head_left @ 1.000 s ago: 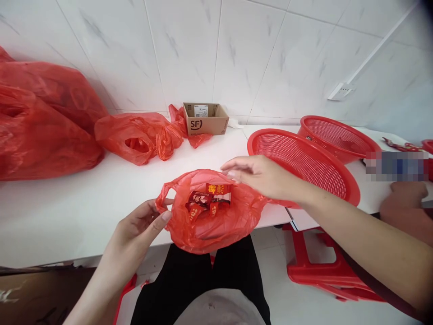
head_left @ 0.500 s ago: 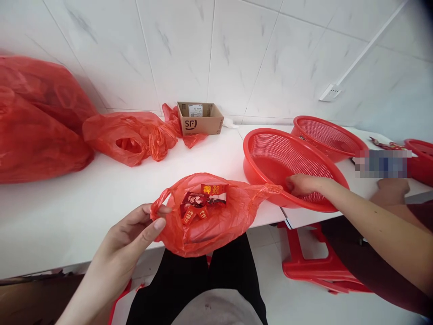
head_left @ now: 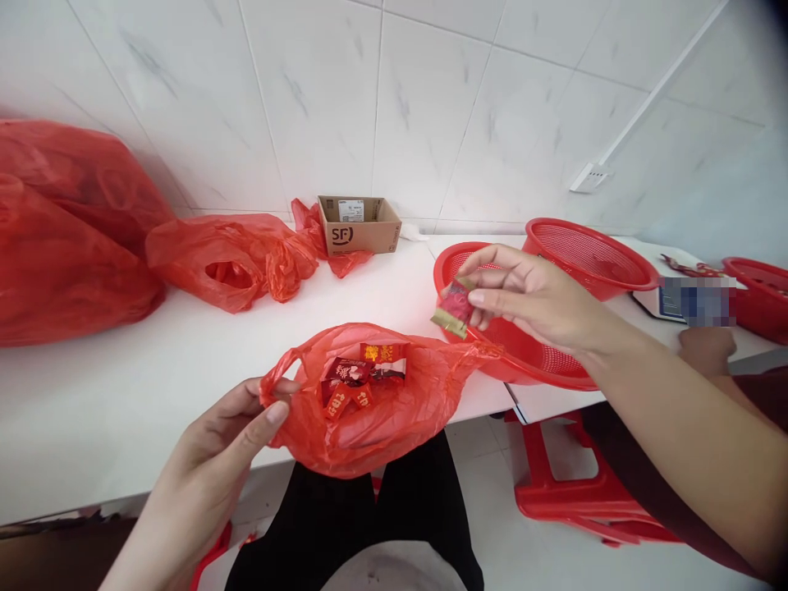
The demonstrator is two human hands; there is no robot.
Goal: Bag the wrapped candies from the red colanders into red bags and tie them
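My left hand (head_left: 231, 439) pinches the handle of a red plastic bag (head_left: 412, 410), holding its mouth wide at the table's front edge. Inside the bag lie several wrapped candies (head_left: 352, 373) in red and dark-red wrappers with printed characters. My right hand (head_left: 523, 295) is closed on a small wrapped candy (head_left: 455, 308), pinkish red with gold-green ends, between thumb and fingers. It is raised over the left side of a red mesh basket (head_left: 523, 353), up and right of the bag's mouth. My right hand and forearm hide much of that basket.
Large red bags (head_left: 74, 238) and a crumpled red bag (head_left: 231, 258) rest on the left. A cardboard box (head_left: 360, 230) stands against the wall. Right are a second mesh basket (head_left: 591, 258), a scale (head_left: 656, 300), a co-worker's hand (head_left: 707, 349) and a red stool (head_left: 547, 484).
My right hand has come up out of the red basket and moved left, with a wrapped candy now showing in its fingers. My left hand still holds the bag.
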